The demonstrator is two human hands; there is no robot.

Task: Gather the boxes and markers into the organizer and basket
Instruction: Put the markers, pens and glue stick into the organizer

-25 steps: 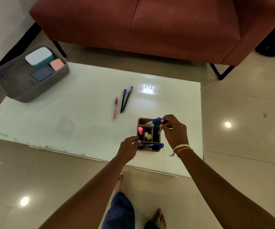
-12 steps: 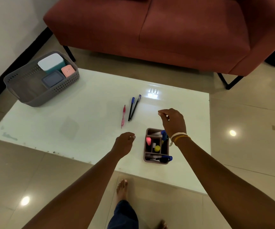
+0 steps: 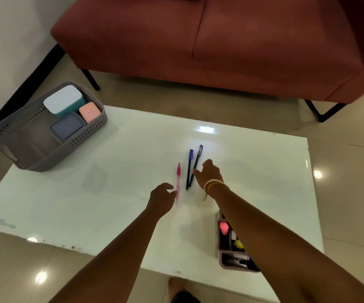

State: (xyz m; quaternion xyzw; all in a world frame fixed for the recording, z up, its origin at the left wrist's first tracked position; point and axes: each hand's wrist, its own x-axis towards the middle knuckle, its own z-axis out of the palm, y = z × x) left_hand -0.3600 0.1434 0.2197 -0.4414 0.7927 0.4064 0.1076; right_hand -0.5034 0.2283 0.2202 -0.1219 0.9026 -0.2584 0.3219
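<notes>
Three pens lie side by side mid-table: a pink pen (image 3: 178, 173), a blue-capped pen (image 3: 190, 162) and a dark pen (image 3: 198, 156). My left hand (image 3: 162, 194) has its fingers loosely curled, fingertips touching the pink pen's near end, which is blurred. My right hand (image 3: 209, 173) is spread just right of the dark pen, its thumb against the barrel. The mauve organizer (image 3: 220, 256) with several markers stands at the near right edge, partly hidden by my right forearm. The grey basket (image 3: 84, 136) at far left holds a white-lidded teal box (image 3: 61, 100), a pink box (image 3: 89, 111) and a grey-blue box (image 3: 67, 127).
The white table (image 3: 111, 193) is low and glossy, on a tiled floor. A red sofa (image 3: 198, 40) stands behind it. My bare foot (image 3: 175, 285) shows below the near edge.
Both hands left the organizer and moved forward to the pens. The view shifted up, so the organizer now sits lower right.
</notes>
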